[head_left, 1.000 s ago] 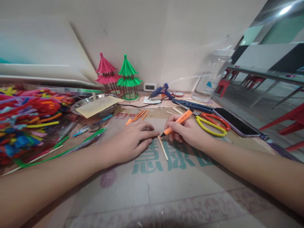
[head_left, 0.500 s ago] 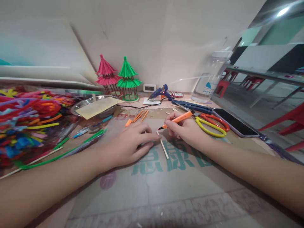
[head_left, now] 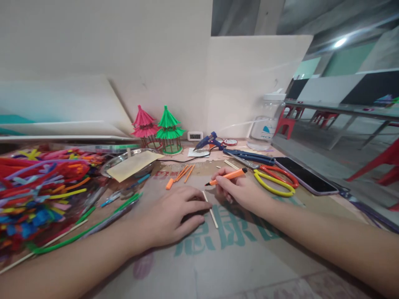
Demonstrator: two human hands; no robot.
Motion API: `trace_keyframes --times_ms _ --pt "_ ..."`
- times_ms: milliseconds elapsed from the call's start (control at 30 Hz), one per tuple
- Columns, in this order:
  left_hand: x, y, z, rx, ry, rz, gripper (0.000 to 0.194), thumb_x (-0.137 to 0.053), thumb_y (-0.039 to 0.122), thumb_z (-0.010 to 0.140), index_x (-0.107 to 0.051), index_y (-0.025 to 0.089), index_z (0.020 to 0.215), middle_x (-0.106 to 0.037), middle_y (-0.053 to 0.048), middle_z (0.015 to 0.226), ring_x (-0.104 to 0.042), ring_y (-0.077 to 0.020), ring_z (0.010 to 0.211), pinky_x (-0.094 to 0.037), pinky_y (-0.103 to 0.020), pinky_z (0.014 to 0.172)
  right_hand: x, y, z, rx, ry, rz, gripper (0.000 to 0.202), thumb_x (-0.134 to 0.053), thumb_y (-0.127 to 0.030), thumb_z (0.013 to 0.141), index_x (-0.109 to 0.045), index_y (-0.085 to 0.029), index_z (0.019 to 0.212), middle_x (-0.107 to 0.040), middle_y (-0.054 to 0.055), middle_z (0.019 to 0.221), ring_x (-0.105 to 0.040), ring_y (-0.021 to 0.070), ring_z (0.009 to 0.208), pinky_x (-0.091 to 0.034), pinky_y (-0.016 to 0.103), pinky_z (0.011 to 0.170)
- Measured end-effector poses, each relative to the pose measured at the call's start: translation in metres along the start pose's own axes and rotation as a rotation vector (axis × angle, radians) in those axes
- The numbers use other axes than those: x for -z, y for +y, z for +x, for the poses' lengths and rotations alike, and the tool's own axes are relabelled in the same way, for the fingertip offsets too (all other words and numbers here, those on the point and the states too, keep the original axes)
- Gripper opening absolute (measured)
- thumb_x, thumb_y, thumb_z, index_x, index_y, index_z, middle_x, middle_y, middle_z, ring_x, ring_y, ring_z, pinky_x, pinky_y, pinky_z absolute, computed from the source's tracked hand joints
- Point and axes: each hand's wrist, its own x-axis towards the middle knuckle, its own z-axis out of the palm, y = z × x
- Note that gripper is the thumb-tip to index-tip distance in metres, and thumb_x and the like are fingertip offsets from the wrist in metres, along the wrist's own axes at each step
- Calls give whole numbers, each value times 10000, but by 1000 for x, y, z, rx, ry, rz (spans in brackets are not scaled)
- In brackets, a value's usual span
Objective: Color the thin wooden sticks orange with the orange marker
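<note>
Past the left hand (head_left: 182,214), card (head_left: 134,165) overlies metal bowl (head_left: 112,160).

And there, your right hand (head_left: 233,189) has swung the orange marker (head_left: 229,177) flatter, its tip off the pale stick (head_left: 214,218) and now just beyond the upper end! Your left hand (head_left: 177,214) crosses the stick lower down, baring more of that end. Your view has tipped upward, bringing in more ceiling (head_left: 352,16).

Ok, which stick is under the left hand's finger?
The pale stick near the tip of the orange marker: the left hand has a finger across it. Orange sticks and other pale sticks lie clear of its fingers.
</note>
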Motion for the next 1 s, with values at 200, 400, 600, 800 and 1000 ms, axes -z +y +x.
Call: trace_keyframes --times_ms 200,400,600,800,1000 --pt "0 1 -1 -45 -43 -9 344 -499 310 1021 -642 269 1331 -620 -84 1268 -587 -240 1161 -461 -408 1030 0 1 1 -4 19 -60 162 -552 -358 929 -517 -215 861 -584 -48 603 -535 115 510 -427 233 512" --pt "0 0 0 -35 -61 37 336 -500 320 1021 -650 296 1320 -613 -71 1117 -581 -230 1024 -462 -380 916 2 4 1 14 17 -135 156 -542 -323 931 -508 -217 823 -620 -41 588 -534 109 490 -400 225 494" --pt "1 -1 0 -50 -55 54 337 -490 340 1029 -646 301 1325 -586 -59 1007 -554 -220 947 -426 -348 847 3 6 2 6 -2 -135 158 -534 -317 933 -508 -215 816 -617 -53 565 -501 93 463 -375 213 471" --pt "1 0 3 -39 -65 55 336 -477 351 1033 -665 283 1302 -588 -64 1002 -551 -224 934 -416 -356 829 4 4 3 -32 -31 -138 135 -539 -254 904 -505 -211 781 -591 -65 537 -437 72 422 -325 207 440" --pt "1 0 2 -37 -74 45 334 -483 340 1033 -652 288 1317 -582 -60 1015 -552 -219 945 -417 -346 841 4 3 3 -44 -54 -122 128 -536 -217 893 -498 -213 771 -575 -76 518 -420 69 410 -324 206 438"
